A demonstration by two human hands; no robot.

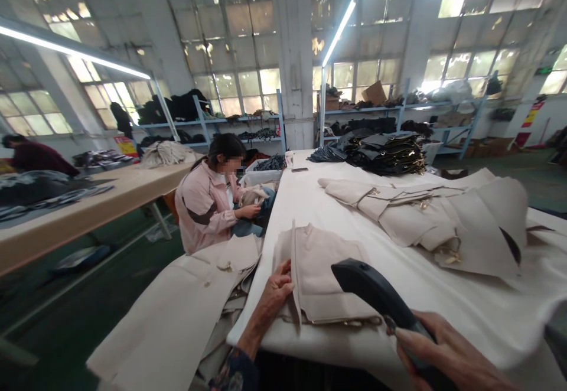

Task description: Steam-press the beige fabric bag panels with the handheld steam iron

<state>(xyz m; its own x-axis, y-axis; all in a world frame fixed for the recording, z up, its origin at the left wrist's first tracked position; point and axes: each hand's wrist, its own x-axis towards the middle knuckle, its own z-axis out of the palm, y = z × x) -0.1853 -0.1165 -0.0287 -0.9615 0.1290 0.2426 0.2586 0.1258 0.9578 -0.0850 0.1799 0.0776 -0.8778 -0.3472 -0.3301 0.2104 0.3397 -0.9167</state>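
My left hand (pixel 277 287) is closed on the left edge of a folded beige garment piece (pixel 330 273), fingers curled at its upright edge. The piece lies near the front edge of the white-covered table (pixel 296 196). In my right hand (pixel 436 344) is a black curved handheld tool (pixel 376 287), its exact kind not clear. The tool's wide tip hangs over the right side of the garment piece; I cannot tell whether they touch. My thumb rests by a small round part on the tool's side.
Beige garment pieces with metal fittings (pixel 425 214) are heaped on the right. More beige pieces (pixel 177 314) hang at the table's left side. A seated co-worker (pixel 212 202) handles cloth just beyond them. A dark stack of pieces (pixel 381 152) lies at the far end.
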